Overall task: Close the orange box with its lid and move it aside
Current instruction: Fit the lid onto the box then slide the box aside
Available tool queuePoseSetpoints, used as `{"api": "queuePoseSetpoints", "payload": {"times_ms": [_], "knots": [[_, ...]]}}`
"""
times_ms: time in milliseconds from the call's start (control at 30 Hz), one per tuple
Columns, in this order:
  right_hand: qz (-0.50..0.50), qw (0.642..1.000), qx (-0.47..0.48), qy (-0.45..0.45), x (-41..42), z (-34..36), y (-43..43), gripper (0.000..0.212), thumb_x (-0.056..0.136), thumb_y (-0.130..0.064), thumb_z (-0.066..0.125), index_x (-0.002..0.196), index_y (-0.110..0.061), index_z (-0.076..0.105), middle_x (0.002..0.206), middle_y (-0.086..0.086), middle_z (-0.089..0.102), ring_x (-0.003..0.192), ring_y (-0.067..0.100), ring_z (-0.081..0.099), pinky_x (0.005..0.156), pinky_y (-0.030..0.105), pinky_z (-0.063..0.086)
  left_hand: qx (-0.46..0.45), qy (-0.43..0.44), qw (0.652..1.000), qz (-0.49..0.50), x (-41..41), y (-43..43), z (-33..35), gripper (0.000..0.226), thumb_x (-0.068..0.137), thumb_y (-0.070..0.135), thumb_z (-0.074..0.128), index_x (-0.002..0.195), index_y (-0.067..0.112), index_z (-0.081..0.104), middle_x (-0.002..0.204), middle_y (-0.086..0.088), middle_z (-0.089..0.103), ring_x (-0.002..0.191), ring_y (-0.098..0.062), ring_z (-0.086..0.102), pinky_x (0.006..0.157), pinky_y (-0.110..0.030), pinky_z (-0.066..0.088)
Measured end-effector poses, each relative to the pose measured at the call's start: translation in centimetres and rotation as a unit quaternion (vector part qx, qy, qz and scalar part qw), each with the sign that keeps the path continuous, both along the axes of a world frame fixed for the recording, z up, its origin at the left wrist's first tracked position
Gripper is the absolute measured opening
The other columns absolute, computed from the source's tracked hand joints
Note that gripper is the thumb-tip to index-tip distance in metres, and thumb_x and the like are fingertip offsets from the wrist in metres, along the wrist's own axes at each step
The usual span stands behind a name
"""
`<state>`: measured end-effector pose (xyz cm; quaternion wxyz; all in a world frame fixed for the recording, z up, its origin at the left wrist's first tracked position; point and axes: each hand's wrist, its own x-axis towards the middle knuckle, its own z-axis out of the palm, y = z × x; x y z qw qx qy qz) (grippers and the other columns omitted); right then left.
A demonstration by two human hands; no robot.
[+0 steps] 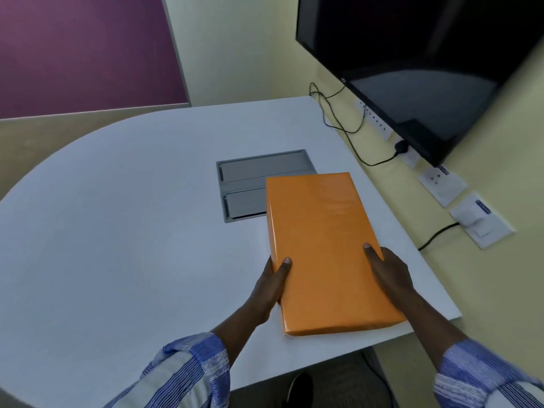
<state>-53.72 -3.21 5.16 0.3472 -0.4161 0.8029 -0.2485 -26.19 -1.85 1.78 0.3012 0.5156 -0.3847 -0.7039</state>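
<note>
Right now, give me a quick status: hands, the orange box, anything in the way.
Left hand and right hand grip orange box by its sides. Lid on. Far corner overlaps grey table hatch; nothing else nearby.

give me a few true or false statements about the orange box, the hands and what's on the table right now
1. Both hands grip the orange box from its long sides. True: the left hand and the right hand each hold a side, thumbs on top.
2. The box stands open with its lid lying beside it. False: it looks closed, and no separate lid lies on the table.
3. The box partly covers the grey panel set into the table. True.
4. The box is at the table's left side, far from the wall. False: it is at the right side, near the wall sockets.
5. The screen on the wall shows a bright picture. False: it is dark.
</note>
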Motion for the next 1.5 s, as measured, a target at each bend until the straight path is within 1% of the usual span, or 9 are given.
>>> {"api": "queuePoseSetpoints", "payload": {"times_ms": [367, 467, 567, 633, 767, 867, 1067, 1300, 1500], "knots": [[0.006, 0.999, 0.017, 0.030, -8.8, -2.7, -0.3, 0.067, 0.089, -0.075, 0.040, 0.123, -0.021, 0.062, 0.115, 0.005, 0.068, 0.096, 0.023, 0.062, 0.084, 0.040, 0.050, 0.012, -0.004, 0.999, -0.033, -8.0, 0.3, -1.6, 0.075, 0.092, 0.068, 0.046, 0.155, 0.040, 0.017, 0.146, 0.005, 0.056, 0.123, -0.020, 0.065, 0.103, -0.055, 0.053], [0.013, 0.998, 0.029, 0.060, -8.6, -2.7, -0.7, 0.071, 0.090, -0.073, 0.040, 0.135, -0.021, 0.054, 0.127, 0.009, 0.065, 0.109, 0.030, 0.062, 0.092, 0.045, 0.050, -0.002, -0.008, 0.999, -0.035, -8.1, 0.1, -1.7, 0.087, 0.079, 0.078, 0.048, 0.153, 0.042, 0.019, 0.146, 0.008, 0.056, 0.121, -0.017, 0.066, 0.102, -0.052, 0.054], [0.056, 0.979, -0.030, 0.194, -7.0, -2.7, -1.1, 0.082, 0.094, -0.066, 0.042, 0.155, -0.014, 0.028, 0.157, 0.016, 0.039, 0.140, 0.035, 0.042, 0.110, 0.051, 0.037, -0.008, -0.024, 1.000, -0.001, -7.7, -0.8, -1.8, 0.101, 0.076, 0.087, 0.046, 0.158, 0.036, 0.016, 0.154, 0.004, 0.049, 0.132, -0.021, 0.059, 0.111, -0.053, 0.046], [0.135, 0.953, -0.109, 0.248, -4.8, -2.4, -1.2, 0.082, 0.096, -0.062, 0.041, 0.158, -0.013, 0.020, 0.165, 0.014, 0.021, 0.151, 0.033, 0.023, 0.120, 0.051, 0.022, 0.009, -0.035, 0.999, 0.036, -7.8, -1.6, -2.0, 0.086, 0.091, 0.073, 0.037, 0.161, 0.032, 0.010, 0.161, -0.001, 0.040, 0.139, -0.027, 0.050, 0.112, -0.054, 0.040], [0.301, 0.905, -0.130, 0.270, 0.0, -2.9, -1.8, 0.081, 0.096, -0.069, 0.025, 0.161, -0.025, 0.007, 0.169, 0.004, 0.001, 0.156, 0.026, -0.002, 0.124, 0.053, 0.006, 0.015, -0.002, 0.999, 0.043, -8.8, -3.0, -2.3, 0.064, 0.098, 0.066, 0.031, 0.156, 0.039, 0.023, 0.147, 0.004, 0.054, 0.118, -0.015, 0.067, 0.091, -0.043, 0.060], [0.332, 0.893, -0.091, 0.290, 1.2, -3.8, -2.4, 0.079, 0.096, -0.070, 0.018, 0.160, -0.029, 0.000, 0.169, 0.003, -0.009, 0.155, 0.027, -0.012, 0.124, 0.054, -0.001, 0.015, 0.008, 0.999, 0.049, -10.1, -3.2, -2.5, 0.064, 0.098, 0.066, 0.035, 0.155, 0.041, 0.025, 0.145, 0.004, 0.057, 0.121, -0.020, 0.065, 0.087, -0.041, 0.063], [0.334, 0.886, -0.087, 0.308, -1.8, -4.5, -3.0, 0.078, 0.096, -0.070, 0.017, 0.160, -0.029, 0.004, 0.169, 0.003, -0.007, 0.154, 0.029, -0.012, 0.123, 0.056, -0.001, 0.027, -0.002, 0.999, 0.042, -13.2, -3.2, -2.7, 0.063, 0.098, 0.068, 0.035, 0.155, 0.046, 0.022, 0.135, 0.018, 0.057, 0.115, -0.010, 0.063, 0.061, -0.018, 0.059], [0.326, 0.887, -0.082, 0.318, -6.2, -4.3, -3.6, 0.077, 0.096, -0.070, 0.015, 0.160, -0.030, 0.005, 0.169, 0.001, -0.006, 0.155, 0.027, -0.012, 0.124, 0.053, -0.002, 0.037, -0.002, 0.999, 0.006, -17.0, -4.3, -2.9, 0.066, 0.097, 0.069, 0.036, 0.156, 0.047, 0.017, 0.134, 0.018, 0.053, 0.111, -0.005, 0.060, 0.057, -0.015, 0.057], [0.324, 0.885, -0.080, 0.325, -9.5, -4.2, -4.0, 0.074, 0.098, -0.067, 0.019, 0.160, -0.031, 0.005, 0.169, -0.001, -0.007, 0.154, 0.024, -0.014, 0.124, 0.051, -0.004, 0.047, -0.009, 0.998, -0.043, -19.4, -5.2, -2.5, 0.068, 0.093, 0.076, 0.034, 0.153, 0.054, 0.010, 0.125, 0.027, 0.050, 0.106, 0.000, 0.056, 0.066, -0.023, 0.053]]}}
